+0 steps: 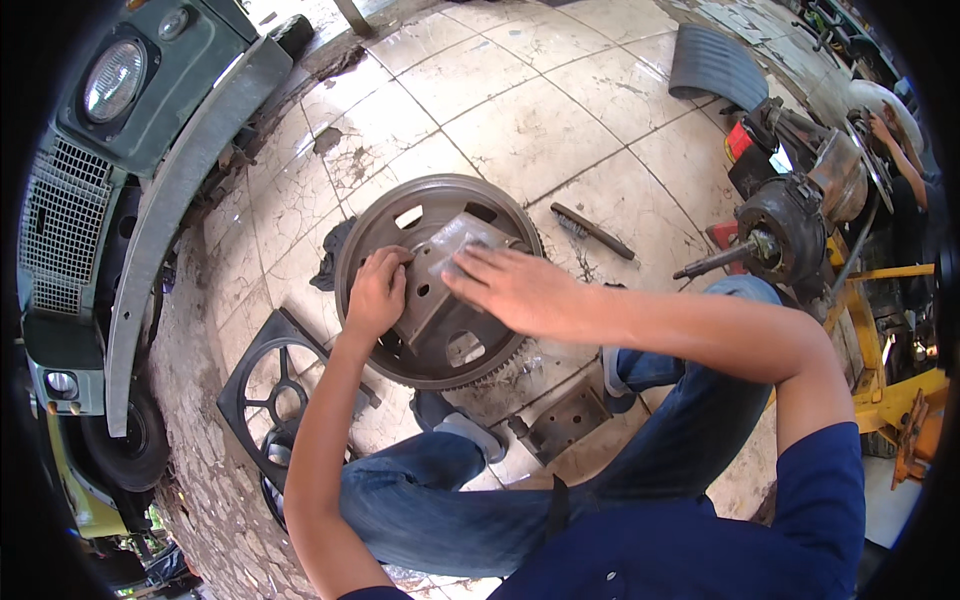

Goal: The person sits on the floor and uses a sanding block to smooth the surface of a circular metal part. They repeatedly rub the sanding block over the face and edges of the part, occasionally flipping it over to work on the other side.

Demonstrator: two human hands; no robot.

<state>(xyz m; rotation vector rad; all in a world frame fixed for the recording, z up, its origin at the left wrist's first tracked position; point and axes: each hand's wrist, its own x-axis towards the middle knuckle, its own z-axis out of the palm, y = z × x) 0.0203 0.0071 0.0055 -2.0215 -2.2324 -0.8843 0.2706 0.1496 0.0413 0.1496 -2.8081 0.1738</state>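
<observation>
A large round toothed flywheel [440,187] lies on the tiles in front of me, with openings through its face. Resting tilted across it is a flat grey metal plate [425,268] with drilled holes. The fingers of my left hand [378,292] are curled and pressed at the plate's left edge. On its upper face lies my right hand [520,288], fingers together and slightly blurred. Something thin and grey seems to be under those fingertips; its kind is hidden. A wire brush [593,230] lies on the floor right of the flywheel.
A second metal plate [565,425] lies between my feet. At left are a black round-holed frame [275,375] and a parked vehicle's bumper [165,215]. At right, a shafted machine assembly [785,230] stands near a yellow frame [880,400]; another person's arm [900,155] shows beyond.
</observation>
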